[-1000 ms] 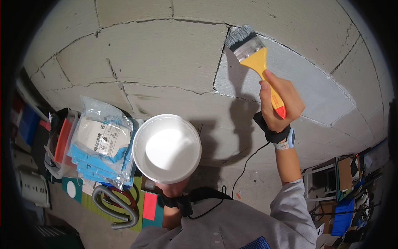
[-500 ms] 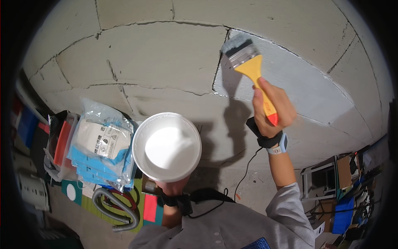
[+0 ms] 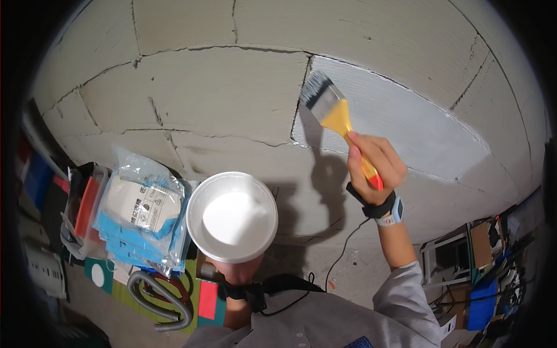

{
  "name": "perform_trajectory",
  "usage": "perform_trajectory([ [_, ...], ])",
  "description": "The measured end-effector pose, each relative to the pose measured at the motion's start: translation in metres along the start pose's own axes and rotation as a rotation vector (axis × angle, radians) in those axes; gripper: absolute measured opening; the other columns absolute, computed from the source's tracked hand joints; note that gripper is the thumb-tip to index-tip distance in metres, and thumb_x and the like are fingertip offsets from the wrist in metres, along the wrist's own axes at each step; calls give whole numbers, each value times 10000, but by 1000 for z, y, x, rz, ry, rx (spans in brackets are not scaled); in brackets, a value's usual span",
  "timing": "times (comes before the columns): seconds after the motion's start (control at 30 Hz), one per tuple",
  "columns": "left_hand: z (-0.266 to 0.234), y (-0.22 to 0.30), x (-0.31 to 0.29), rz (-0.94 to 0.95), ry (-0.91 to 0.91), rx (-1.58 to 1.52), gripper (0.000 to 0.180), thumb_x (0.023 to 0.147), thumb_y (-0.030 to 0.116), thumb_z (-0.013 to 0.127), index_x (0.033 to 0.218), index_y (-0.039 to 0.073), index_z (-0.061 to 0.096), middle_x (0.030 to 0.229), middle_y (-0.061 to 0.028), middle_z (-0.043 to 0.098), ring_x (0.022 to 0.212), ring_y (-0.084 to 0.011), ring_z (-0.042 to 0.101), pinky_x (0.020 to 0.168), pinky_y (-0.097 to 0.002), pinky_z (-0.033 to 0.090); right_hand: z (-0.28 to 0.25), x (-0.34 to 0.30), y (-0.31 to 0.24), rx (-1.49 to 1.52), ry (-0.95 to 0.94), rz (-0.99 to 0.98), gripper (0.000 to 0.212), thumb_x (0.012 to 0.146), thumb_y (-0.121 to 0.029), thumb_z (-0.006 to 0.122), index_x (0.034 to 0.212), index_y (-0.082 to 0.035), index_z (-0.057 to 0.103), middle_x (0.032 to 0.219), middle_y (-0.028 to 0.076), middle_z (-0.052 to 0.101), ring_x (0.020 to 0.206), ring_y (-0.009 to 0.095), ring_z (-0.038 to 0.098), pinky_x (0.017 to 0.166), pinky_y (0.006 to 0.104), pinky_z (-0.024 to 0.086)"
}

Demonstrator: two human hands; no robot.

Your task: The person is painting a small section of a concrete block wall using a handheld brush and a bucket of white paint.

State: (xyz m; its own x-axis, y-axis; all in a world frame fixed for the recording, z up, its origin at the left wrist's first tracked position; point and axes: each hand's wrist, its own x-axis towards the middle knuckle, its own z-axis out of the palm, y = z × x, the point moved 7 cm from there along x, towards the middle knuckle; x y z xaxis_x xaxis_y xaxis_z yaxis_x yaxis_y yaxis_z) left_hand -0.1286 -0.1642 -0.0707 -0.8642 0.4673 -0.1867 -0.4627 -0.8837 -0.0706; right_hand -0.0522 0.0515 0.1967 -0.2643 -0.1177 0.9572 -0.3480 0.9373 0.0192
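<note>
My right hand (image 3: pixel 378 168) is closed round the yellow, red-tipped handle of a wide paintbrush (image 3: pixel 335 113). Its bristles, coated whitish at the tips, are against the left end of a painted block (image 3: pixel 400 122) in the wall, beside the dark joint. That block looks whiter than the ones around it. Below and left, my left hand (image 3: pixel 239 271) holds a white bucket (image 3: pixel 232 246) with white paint (image 3: pixel 232 217) inside. Most of the left hand's fingers are hidden beneath the bucket.
The grey block wall (image 3: pixel 220 87) fills the far side. Left of the bucket lie clear-plastic packages (image 3: pixel 142 209) with blue contents, and a grey hose (image 3: pixel 174 316). A thin cable (image 3: pixel 342 255) hangs from my right wrist. Shelving with a blue bin (image 3: pixel 481 304) stands at right.
The brush has moved down along the left end of the painted block and tilted further left. The bucket sits slightly lower in view, still held.
</note>
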Motion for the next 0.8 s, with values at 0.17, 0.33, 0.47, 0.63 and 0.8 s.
perform_trajectory([
  [0.17,2,-11,6,12,-47,100,750,871,690,503,1454,220,452,1448,-101,491,1283,-380,460,957,-587,389,-20,18,20,-54,4,19,233,775,75,723,996,10,762,821,121,707,678,217,685,618,293,534],
  [0.33,5,-23,5,-36,-15,122,747,876,680,498,1458,216,451,1455,-109,485,1291,-385,456,962,-595,385,-80,-3,39,-209,99,216,172,823,72,673,969,43,758,811,149,718,660,206,674,636,283,521],
  [0.47,11,-32,4,-106,-14,73,761,866,684,516,1460,213,452,1459,-108,480,1296,-384,453,974,-583,393,-74,9,16,-104,86,140,173,813,82,667,954,44,759,789,135,714,635,194,661,595,276,497],
  [0.63,9,-39,4,-130,-22,103,812,835,693,569,1465,195,449,1457,-122,475,1294,-390,451,994,-552,409,-43,27,27,8,52,181,135,818,60,689,931,23,753,769,131,701,621,205,654,588,280,491],
  [0.8,1,-24,6,-6,-5,163,833,829,702,567,1465,178,448,1450,-138,473,1285,-403,449,1003,-563,406,-78,8,36,-185,68,216,147,840,66,673,960,50,756,790,137,721,637,186,657,606,282,497],
])
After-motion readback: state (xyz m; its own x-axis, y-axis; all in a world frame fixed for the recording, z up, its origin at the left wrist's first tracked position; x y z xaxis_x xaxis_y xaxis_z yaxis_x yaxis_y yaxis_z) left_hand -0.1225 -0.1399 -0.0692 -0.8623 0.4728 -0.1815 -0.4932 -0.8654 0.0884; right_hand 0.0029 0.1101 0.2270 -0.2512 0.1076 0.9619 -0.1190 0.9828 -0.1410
